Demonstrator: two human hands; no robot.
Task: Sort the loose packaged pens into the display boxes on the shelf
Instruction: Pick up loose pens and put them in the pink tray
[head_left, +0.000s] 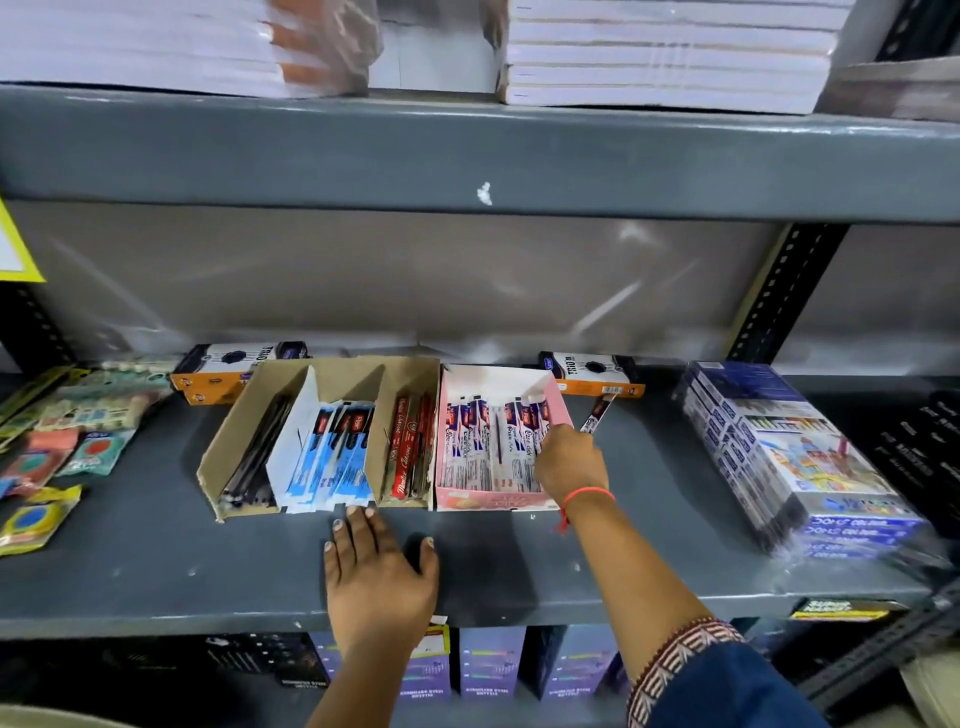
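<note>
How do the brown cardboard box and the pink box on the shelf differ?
The brown cardboard box is split by dividers into compartments; the pink box is one open tray. The brown cardboard box holds black, blue and red packs; the pink box holds one white-and-purple kind. The right hand reaches by the pink box. Both sit side by side, open-topped.

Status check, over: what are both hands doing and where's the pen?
Left hand flat on the shelf, empty. Right hand gripping a packaged pen beside the pink display box, not yet in. Nothing blocking.
</note>
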